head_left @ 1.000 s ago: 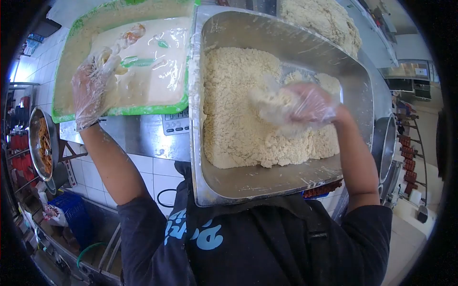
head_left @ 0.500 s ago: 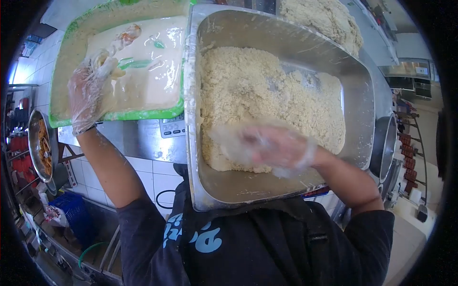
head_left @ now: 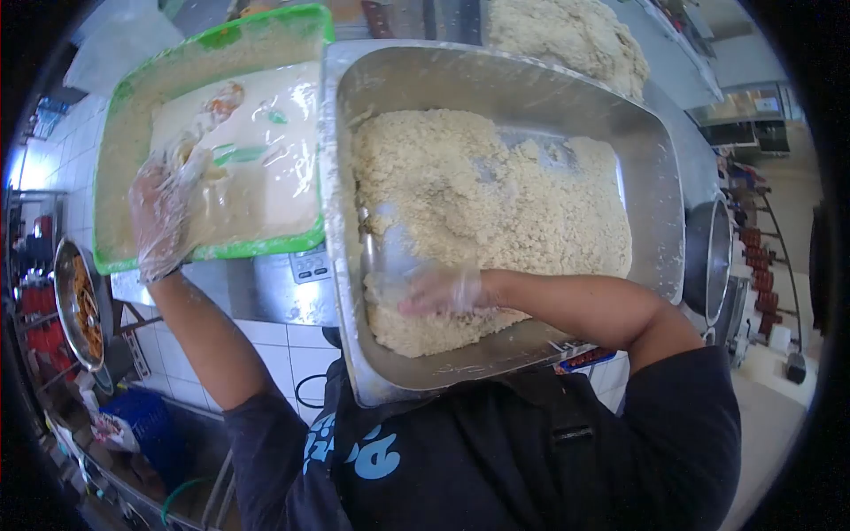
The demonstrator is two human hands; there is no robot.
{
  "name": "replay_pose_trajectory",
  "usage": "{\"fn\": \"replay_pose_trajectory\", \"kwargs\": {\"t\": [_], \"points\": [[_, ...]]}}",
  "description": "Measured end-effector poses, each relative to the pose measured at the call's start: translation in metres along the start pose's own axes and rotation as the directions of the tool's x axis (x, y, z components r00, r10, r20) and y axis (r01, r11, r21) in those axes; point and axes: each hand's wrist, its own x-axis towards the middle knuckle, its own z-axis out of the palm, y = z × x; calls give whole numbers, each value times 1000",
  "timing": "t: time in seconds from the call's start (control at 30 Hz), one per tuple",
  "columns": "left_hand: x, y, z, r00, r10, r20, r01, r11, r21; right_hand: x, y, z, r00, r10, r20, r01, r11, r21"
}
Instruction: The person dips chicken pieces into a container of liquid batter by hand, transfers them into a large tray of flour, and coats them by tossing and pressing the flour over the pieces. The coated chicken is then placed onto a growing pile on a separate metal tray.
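My left hand (head_left: pixel 164 212), in a batter-smeared clear plastic glove, is inside the green tub (head_left: pixel 221 250) of white batter (head_left: pixel 274 168). Its fingers are curled about a batter-coated piece of food (head_left: pixel 189 157), whose kind I cannot make out. An orange-tinged lump (head_left: pixel 226 99) shows at the batter's surface beyond, along with green strips (head_left: pixel 239 154). My right hand (head_left: pixel 447 290), also gloved, reaches left across the deep metal pan (head_left: pixel 522 75). Its outstretched fingers lie in the crumbly pale flour coating (head_left: pixel 460 195), partly blurred, beside a bare patch of pan bottom.
More coating is heaped (head_left: pixel 567 40) behind the pan. A digital scale (head_left: pixel 310 266) sits by the tub's front edge. To the right stands a round metal pot (head_left: pixel 708 257); at far left, a bowl of fried food (head_left: pixel 80 305) and a blue crate (head_left: pixel 146 434).
My right hand has moved left and toward me through the coating, baring metal near the pan's left wall. My left hand keeps its place in the tub. The whole view has shifted slightly.
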Motion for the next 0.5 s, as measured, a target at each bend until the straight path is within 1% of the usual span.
{"fn": "replay_pose_trajectory", "kwargs": {"t": [0.03,0.07,0.13,0.17,0.2,0.23,0.27,0.3,0.33,0.37,0.4,0.43,0.47,0.5], "points": [[0,0,0,1000,-23,3,23,1000,-3,-6,-7,-5,998,27,-60,-21,995,101],[0,-3,0,1000,-4,-1,4,1000,13,-14,-16,-11,993,31,-114,-12,987,160],[2,-12,-1,999,33,-6,-33,999,43,-39,-38,-27,972,-43,-231,85,981,174],[2,-12,0,1000,14,-15,-13,999,50,-55,-50,-39,947,-107,-301,157,976,148],[3,-10,0,1000,-4,-22,6,999,51,-76,-61,-50,907,-193,-376,238,968,78],[3,-7,1,999,-26,-27,27,998,50,-97,-70,-64,845,-290,-448,315,949,-21],[4,-4,2,999,-41,-17,42,998,39,-120,-77,-81,763,-397,-510,363,916,-169],[4,-2,2,998,-56,-10,56,998,33,-142,-78,-101,672,-482,-562,343,875,-341],[5,-1,2,998,-68,-6,68,997,31,-162,-74,-123,593,-524,-611,235,839,-491],[5,0,3,998,-67,-13,67,997,28,-179,-62,-147,551,-529,-646,-1,773,-634],[5,1,3,997,-68,-22,68,997,27,-196,-49,-171,507,-531,-679,-252,662,-706],[4,1,4,997,-72,-33,73,997,26,-210,-37,-175,498,-434,-751,-440,620,-650],[4,1,4,997,-68,-28,69,997,42,-219,-26,-176,467,-339,-817,-607,548,-575],[5,-1,4,998,-65,-25,67,996,59,-222,-9,-172,482,-170,-860,-739,450,-502]]}}
